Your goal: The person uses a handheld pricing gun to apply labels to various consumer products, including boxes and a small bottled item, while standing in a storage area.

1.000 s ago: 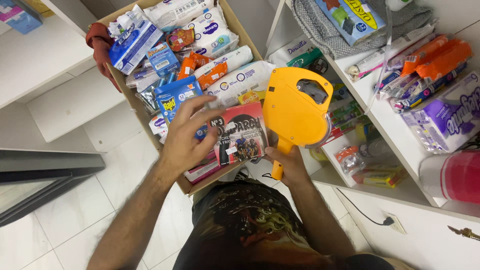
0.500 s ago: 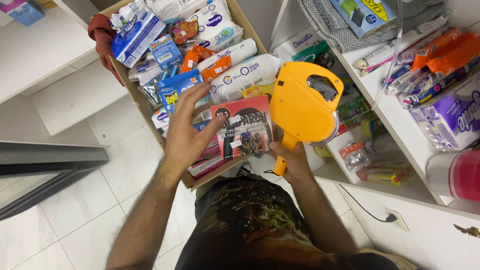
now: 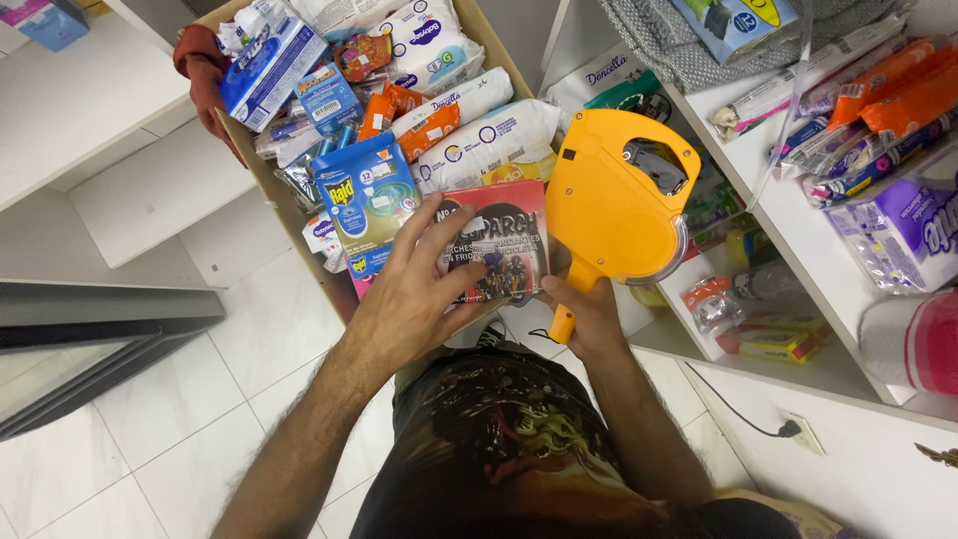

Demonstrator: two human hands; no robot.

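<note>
My left hand grips a flat red box with a dark picture on its front, fingers spread over its left half. The box is held just above the near end of a cardboard carton. My right hand is shut on the handle of an orange price-label gun, whose round body stands upright right beside the red box. A blue box lies in the carton just left of the red one.
The carton holds several packs: white wipes packs, orange sachets, a blue-and-white box. White shelves at the right carry a purple tissue pack, orange tubes and small packets. A white tiled floor lies below.
The view has shifted slightly, and both hands with the red box and the label gun sit a little lower and closer. My grips are unchanged.
</note>
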